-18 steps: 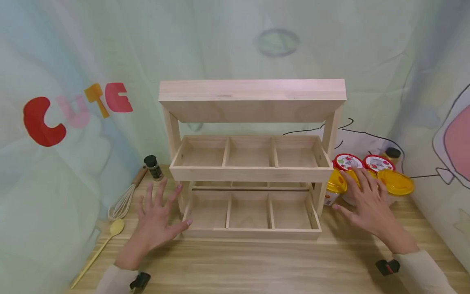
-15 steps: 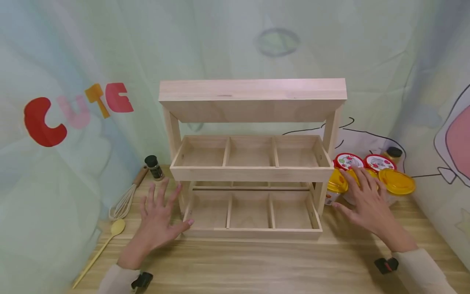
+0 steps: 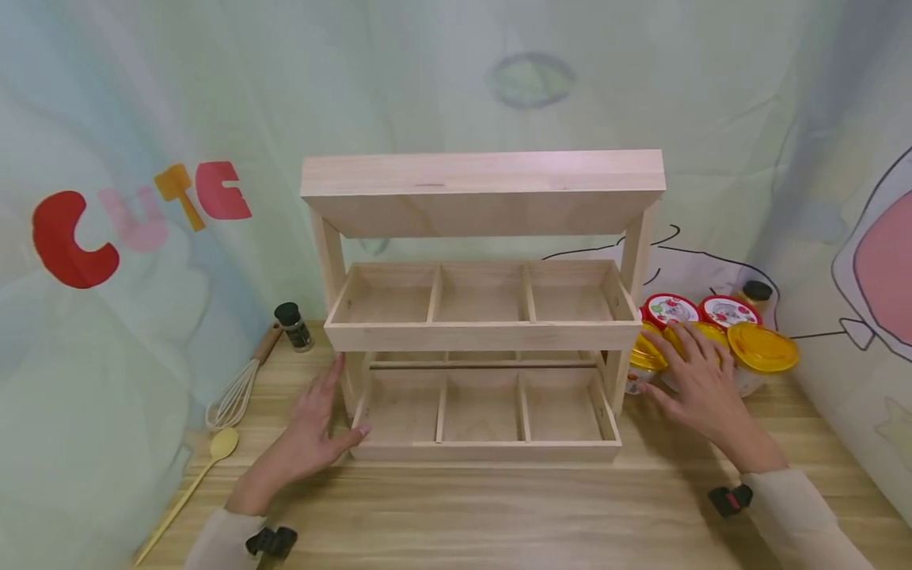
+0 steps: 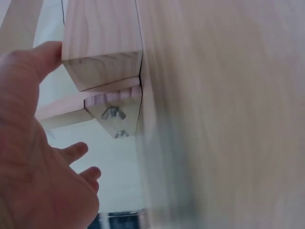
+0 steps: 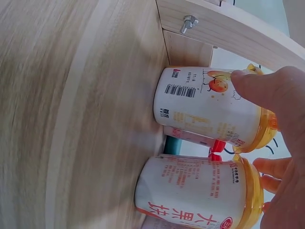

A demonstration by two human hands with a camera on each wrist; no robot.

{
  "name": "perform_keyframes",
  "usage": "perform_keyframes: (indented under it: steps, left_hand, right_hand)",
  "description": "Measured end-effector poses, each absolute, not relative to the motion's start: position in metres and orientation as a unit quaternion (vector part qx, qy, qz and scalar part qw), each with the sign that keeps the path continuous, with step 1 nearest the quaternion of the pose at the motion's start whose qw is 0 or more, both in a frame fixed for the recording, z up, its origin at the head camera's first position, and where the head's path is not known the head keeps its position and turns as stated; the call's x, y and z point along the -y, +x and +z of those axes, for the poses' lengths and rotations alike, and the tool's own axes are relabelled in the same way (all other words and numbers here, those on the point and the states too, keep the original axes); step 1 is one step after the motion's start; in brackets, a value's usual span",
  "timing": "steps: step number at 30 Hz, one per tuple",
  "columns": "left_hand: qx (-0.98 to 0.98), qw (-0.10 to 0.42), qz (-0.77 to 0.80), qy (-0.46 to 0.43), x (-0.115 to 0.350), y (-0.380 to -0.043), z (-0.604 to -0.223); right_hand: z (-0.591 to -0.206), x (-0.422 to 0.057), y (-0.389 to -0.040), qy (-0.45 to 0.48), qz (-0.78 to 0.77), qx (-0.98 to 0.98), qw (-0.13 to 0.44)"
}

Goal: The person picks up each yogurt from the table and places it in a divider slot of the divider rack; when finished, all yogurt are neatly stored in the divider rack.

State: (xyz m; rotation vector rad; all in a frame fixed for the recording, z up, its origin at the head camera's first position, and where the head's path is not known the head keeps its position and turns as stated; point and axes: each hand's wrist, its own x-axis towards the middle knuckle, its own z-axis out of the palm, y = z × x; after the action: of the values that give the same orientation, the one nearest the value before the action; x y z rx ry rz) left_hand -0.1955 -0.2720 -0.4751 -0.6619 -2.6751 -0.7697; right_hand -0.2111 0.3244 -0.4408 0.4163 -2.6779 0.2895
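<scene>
A two-tier wooden shelf [image 3: 484, 337] with divided trays stands in the middle of the head view. My left hand [image 3: 302, 439] is at its lower left corner. In the left wrist view, the thumb [image 4: 45, 57] reaches the corner of the lower tray [image 4: 102, 43], and the other fingers extend alongside the frame. Several white plastic jars with yellow lids [image 3: 764, 348] stand right of the shelf. Over the middle ones my right hand [image 3: 701, 388] lies with fingers loosely bent on a lid. In the right wrist view, its thumb overlaps a jar [image 5: 200, 102] with an orange fruit print; another jar [image 5: 190, 191] is by the fingers.
Red-lidded jars [image 3: 728, 311] and a black-capped jar [image 3: 755, 293] stand behind the yellow lids. At the left are a black-capped spice bottle [image 3: 294, 326], a whisk [image 3: 238, 392] and a yellow spoon [image 3: 222, 445]. Wing nuts [image 4: 113, 113] stick out of the shelf's side.
My left hand has turned and its spread fingers have drawn together against the shelf's side. My right hand has lowered slightly onto the jars. The view has shifted a little.
</scene>
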Motion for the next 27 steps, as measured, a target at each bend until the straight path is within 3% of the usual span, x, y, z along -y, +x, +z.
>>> perform_keyframes:
  steps: [9, 27]
  left_hand:
    - [0.885, 0.063, -0.393, -0.240, 0.276, -0.199, -0.486]
    - [0.840, 0.016, -0.471, -0.268, 0.283, -0.209, -0.499]
  right_hand:
    - [-0.446, -0.321, -0.217, 0.146, 0.122, 0.960, 0.203]
    - [-0.457, -0.314, -0.217, 0.152, 0.177, 0.930, 0.285]
